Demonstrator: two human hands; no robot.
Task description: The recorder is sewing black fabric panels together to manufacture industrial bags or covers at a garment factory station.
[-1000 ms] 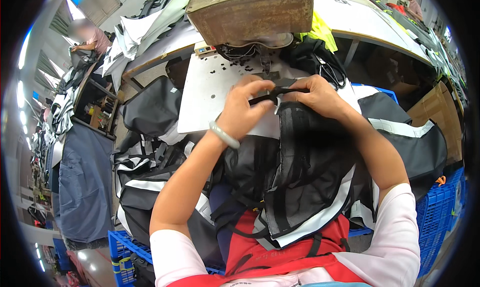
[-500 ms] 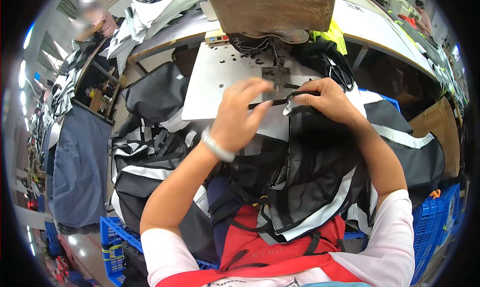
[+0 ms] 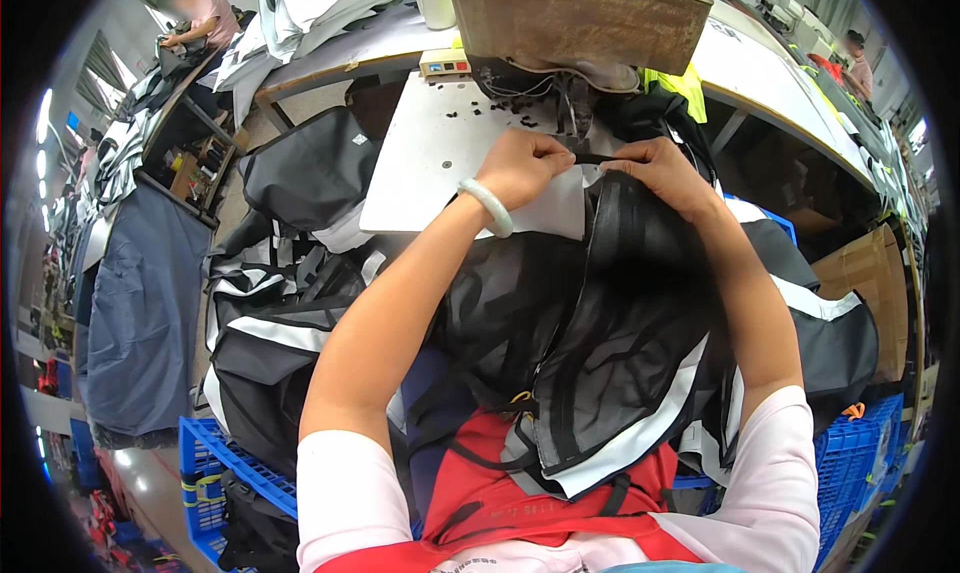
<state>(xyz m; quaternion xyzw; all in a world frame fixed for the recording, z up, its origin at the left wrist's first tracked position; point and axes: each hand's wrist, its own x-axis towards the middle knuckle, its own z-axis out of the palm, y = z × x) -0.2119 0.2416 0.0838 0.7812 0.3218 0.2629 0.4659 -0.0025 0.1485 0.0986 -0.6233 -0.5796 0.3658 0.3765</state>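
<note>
Left hand (image 3: pixel 520 165) and right hand (image 3: pixel 655 168) both pinched shut on narrow black fabric strap (image 3: pixel 592 158), held over white tabletop (image 3: pixel 430 163), just under brown sewing machine head (image 3: pixel 580 18).

A black garment (image 3: pixel 600 353) with white stripes lies on a white machine table (image 3: pixel 440 153), beside blue crates (image 3: pixel 215 463).

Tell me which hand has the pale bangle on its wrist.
The left hand. A pale bangle circles its wrist; the right hand, pinching the same black fabric, has a bare wrist.
</note>
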